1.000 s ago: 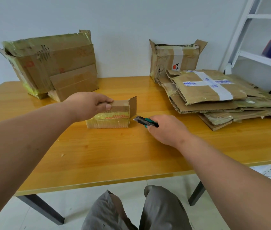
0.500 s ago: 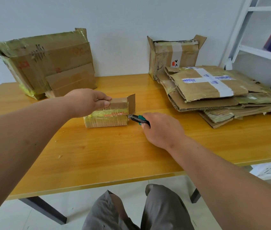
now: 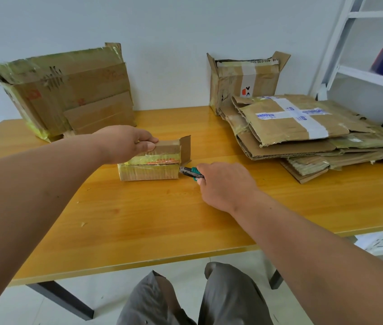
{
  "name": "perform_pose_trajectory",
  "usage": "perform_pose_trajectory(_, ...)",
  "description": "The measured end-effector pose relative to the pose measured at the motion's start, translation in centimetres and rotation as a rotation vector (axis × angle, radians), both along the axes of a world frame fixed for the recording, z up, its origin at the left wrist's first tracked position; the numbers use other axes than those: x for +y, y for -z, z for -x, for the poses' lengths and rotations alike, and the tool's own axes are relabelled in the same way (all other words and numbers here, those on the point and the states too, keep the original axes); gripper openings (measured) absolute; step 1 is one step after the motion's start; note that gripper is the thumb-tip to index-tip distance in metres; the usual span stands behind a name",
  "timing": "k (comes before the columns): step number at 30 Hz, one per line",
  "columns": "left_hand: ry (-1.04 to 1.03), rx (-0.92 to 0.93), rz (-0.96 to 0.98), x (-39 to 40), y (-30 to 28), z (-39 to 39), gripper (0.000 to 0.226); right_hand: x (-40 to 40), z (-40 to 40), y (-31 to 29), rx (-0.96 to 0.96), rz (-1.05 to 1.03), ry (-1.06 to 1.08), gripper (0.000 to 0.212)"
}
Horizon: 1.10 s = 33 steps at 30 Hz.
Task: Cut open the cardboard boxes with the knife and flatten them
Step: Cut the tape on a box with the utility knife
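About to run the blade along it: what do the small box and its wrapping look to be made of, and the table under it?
Small box: brown corrugated cardboard, matte; its raised end flap shows a raw edge. Wrapping: glossy yellowish-clear tape, likely plastic, catching light. Table: smooth, shiny wood-grain top, solid wood or laminate, can't tell.

Bright, even daylight; soft shadows; mild glare on table (image 3: 138, 231); wide-angle edge distortion; sharp focus.
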<state>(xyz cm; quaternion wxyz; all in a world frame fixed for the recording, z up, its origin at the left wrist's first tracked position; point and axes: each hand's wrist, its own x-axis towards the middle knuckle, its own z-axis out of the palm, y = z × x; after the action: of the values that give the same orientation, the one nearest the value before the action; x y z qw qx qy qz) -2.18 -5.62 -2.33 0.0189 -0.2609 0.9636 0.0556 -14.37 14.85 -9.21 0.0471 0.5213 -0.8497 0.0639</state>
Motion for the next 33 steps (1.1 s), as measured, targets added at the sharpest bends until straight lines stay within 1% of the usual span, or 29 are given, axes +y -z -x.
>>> perform_pose_trajectory(9,-0.022,0.026,-0.025,-0.3,0.0,0.7,0.040,0.0,0.7,-0.5,-0.092,-0.019,0.051,0.025)
perform_pose_trajectory(12,-0.036,0.032,-0.012,-0.5,-0.1,1.1,0.043,0.0,0.8,-0.5,-0.008,-0.096,0.014,0.026)
perform_pose_trajectory(14,-0.048,0.037,-0.011,-0.6,-0.2,1.4,0.044,0.3,1.1,-0.5,-0.023,-0.100,0.035,0.024)
perform_pose_trajectory(17,-0.060,0.021,-0.016,-0.6,-0.4,1.8,0.046,0.6,2.0,-0.1,-0.141,-0.005,0.140,0.023)
perform_pose_trajectory(19,-0.070,0.017,-0.010,-0.5,-0.4,2.0,0.048,0.7,2.4,0.2,-0.181,0.038,0.179,0.022)
perform_pose_trajectory(22,-0.080,-0.003,-0.010,-0.2,-0.5,2.6,0.049,0.7,2.4,0.0,-0.219,0.086,0.188,0.021)
perform_pose_trajectory(25,-0.065,-0.062,-0.069,0.0,-1.2,3.2,0.043,0.4,2.4,-0.4,-0.249,0.141,0.166,0.030)
perform_pose_trajectory(27,-0.061,-0.091,-0.092,0.1,-1.9,3.3,0.040,0.1,2.5,-0.4,-0.261,0.172,0.152,0.030)
perform_pose_trajectory(33,-0.149,-0.096,0.045,-0.6,-1.7,3.1,0.040,-0.5,2.9,-0.2,-0.293,0.284,0.165,0.027)
